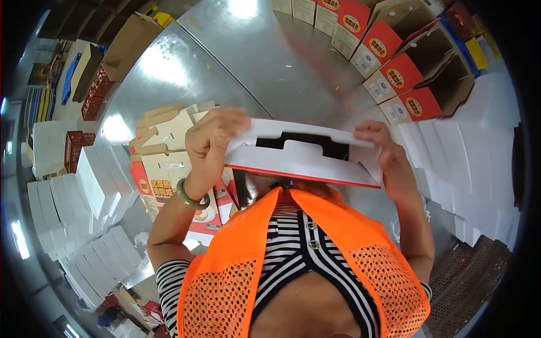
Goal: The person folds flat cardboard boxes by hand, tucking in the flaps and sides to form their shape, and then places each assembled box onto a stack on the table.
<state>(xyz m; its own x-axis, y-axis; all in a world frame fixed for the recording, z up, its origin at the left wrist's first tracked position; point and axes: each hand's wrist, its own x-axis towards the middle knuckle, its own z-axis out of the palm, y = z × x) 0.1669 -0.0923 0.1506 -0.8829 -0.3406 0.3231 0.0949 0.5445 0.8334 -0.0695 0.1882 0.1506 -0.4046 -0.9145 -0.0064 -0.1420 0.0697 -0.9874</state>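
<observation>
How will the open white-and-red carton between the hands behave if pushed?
The carton is probably light for its size: it looks like thin board around a dark opening. Its straight red edge suggests fairly stiff panels, but the free-edged white tab would probably bend easily if pressed.

- Bright overall; white glare patches wash out the steel tabletop (225, 70) beyond the open white carton (298, 155) and to its left.
- Far left of the carton, a strip lamp (20, 239) burns out to white.
- Right of and beyond the carton, the red printed boxes (391, 76) have deeply shadowed insides.
- At the carton's left end, the left hand (211, 138) has motion-blurred fingertips.
- Fisheye distortion bends the white box stacks (101, 174) left of the carton; black vignetting surrounds everything.
</observation>
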